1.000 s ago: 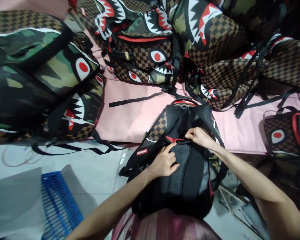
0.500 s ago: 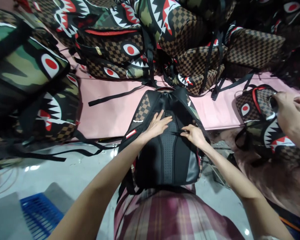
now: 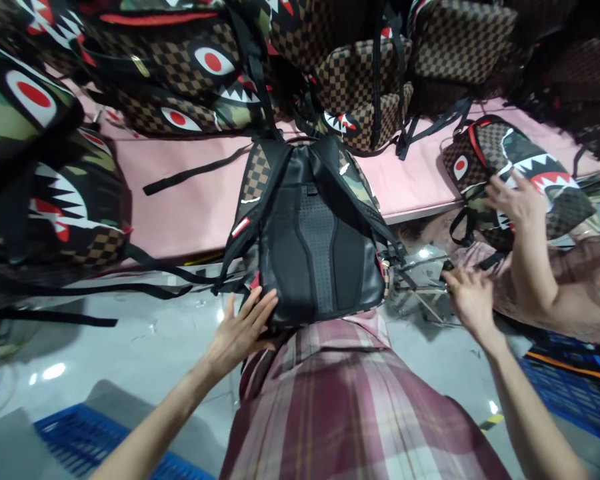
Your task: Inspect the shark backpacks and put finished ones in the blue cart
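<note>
A black backpack (image 3: pixel 325 253) with a padded back panel lies in front of me, its back side up. Its top rests on the pink table and its lower edge reaches my plaid apron. My left hand (image 3: pixel 245 328) is open, fingers spread on the bag's lower left corner. Off to the right of the bag, my right hand (image 3: pixel 471 301) is closed, with a small dark object (image 3: pixel 447 268) at its fingertips that I cannot make out. Shoulder straps (image 3: pixel 363 203) run down both sides of the back panel.
Shark-mouth backpacks in brown check and camouflage (image 3: pixel 165 60) are heaped along the pink table (image 3: pixel 180 220). At right, a co-worker's hand (image 3: pixel 520 200) is over another shark-mouth backpack (image 3: pixel 545 173). Blue crates (image 3: pixel 70 433) stand on the floor on both sides.
My left hand has gone from the back panel down to the bag's lower left corner. My right hand has left the panel and moved right. The view has shifted; the co-worker's bag has turned.
</note>
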Demonstrator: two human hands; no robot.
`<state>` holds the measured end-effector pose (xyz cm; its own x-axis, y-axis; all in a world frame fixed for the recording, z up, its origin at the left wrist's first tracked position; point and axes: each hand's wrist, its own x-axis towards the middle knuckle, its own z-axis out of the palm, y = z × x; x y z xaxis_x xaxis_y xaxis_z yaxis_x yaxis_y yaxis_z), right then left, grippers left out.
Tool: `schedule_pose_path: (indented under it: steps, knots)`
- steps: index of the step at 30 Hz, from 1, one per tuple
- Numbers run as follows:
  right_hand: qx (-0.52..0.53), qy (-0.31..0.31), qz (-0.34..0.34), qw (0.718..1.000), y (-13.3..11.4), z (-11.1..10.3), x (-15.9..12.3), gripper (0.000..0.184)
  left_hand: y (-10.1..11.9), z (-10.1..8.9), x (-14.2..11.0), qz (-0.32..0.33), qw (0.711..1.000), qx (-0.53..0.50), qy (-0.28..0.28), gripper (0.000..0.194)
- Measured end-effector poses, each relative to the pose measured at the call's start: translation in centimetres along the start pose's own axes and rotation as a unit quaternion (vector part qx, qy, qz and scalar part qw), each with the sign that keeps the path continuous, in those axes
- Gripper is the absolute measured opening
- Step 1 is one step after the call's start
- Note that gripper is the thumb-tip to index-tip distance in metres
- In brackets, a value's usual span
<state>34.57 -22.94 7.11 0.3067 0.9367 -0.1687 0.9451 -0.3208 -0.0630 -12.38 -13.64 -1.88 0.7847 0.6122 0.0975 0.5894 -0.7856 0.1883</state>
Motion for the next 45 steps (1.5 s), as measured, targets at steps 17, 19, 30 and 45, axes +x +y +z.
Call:
schedule_pose_path:
  steps: [17,19,30,45]
  knots:
    - [0.252,0.112,-0.120,0.954,-16.8,4.6,-3.7,0.041,7.2,-2.1,11.9,0.041,0.977,-0.051,0.202,0.048]
    - [0.256,0.111,-0.133,0.951,-18.3,4.3,-3.2,0.032,7.5,-1.9,13.2,0.035,0.974,-0.056,0.217,0.043]
    - [0.325,0.148,-0.059,0.932,-19.3,4.5,-0.5,0.021,6.5,-1.6,14.1,0.048,0.971,-0.047,0.231,0.048]
    - [0.386,0.179,0.136,0.895,-4.5,5.2,1.7,0.019,3.8,-0.6,8.1,0.025,0.991,0.002,0.133,0.043]
